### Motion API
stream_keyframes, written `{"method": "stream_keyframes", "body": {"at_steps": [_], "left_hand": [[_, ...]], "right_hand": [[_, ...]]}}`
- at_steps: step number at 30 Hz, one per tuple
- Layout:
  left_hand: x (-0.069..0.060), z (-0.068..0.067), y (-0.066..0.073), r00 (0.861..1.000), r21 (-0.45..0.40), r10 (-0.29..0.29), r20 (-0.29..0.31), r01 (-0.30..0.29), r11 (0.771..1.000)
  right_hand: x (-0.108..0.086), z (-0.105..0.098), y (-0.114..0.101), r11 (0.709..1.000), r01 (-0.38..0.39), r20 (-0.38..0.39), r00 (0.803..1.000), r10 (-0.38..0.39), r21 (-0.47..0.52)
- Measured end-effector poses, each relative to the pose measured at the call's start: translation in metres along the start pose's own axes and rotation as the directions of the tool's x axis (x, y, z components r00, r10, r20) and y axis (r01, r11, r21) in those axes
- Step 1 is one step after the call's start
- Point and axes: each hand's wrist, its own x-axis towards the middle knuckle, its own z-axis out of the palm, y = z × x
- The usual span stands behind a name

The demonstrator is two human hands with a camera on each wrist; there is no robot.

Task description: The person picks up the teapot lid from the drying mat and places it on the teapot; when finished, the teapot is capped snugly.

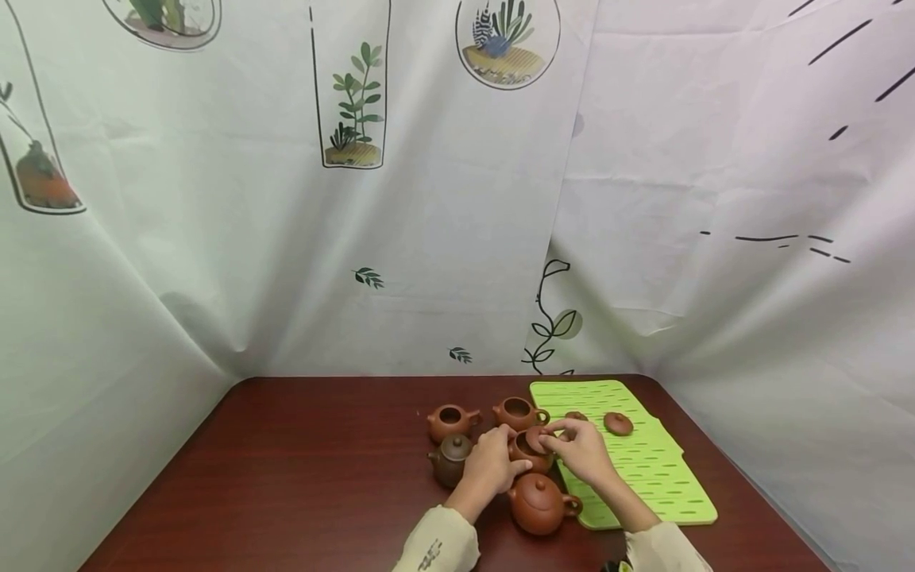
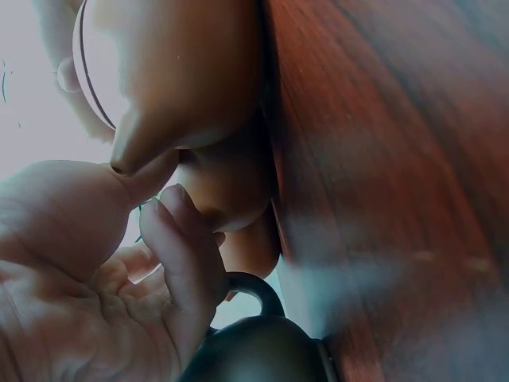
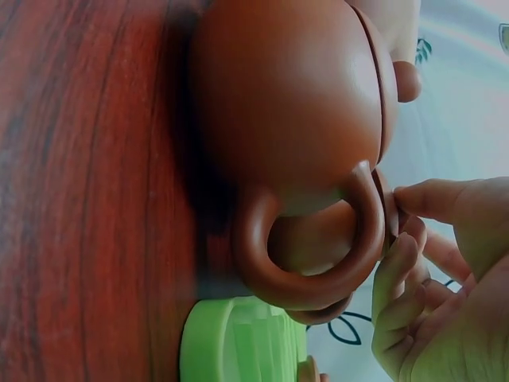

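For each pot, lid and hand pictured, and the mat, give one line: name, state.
Front pot: upright, lidded
Dark pot: upright, lidded
Middle pot: lid not seated
Back left pot: open
Back right pot: open
Held lid: partly over middle pot's opening
Right mat lid: off, on the mat
Left mat lid: off, on the mat
Mat: lying flat
Left hand: holding middle pot
Right hand: pinching held lid

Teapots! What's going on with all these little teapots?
Someone's right hand holds a lid tilted at the top of the middle pot, which is partly open, while the left hand holds that pot's side. The front pot and the dark pot have lids on. The two back pots are open, and two more lids lie on the green mat.
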Motion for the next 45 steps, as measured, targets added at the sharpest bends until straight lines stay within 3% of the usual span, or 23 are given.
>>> {"method": "stream_keyframes", "body": {"at_steps": [19, 45], "left_hand": [[0.0, 0.0, 0.001, 1.0, -0.006, -0.013, 0.013, 0.013, 1.0], [0.001, 0.002, 0.001, 1.0, 0.032, -0.015, -0.006, 0.015, 0.999]], "right_hand": [[0.005, 0.008, -0.002, 0.997, 0.064, 0.019, 0.998, -0.063, -0.039], [0.005, 0.014, 0.001, 0.998, 0.062, 0.06, 0.996, -0.062, -0.001]]}}
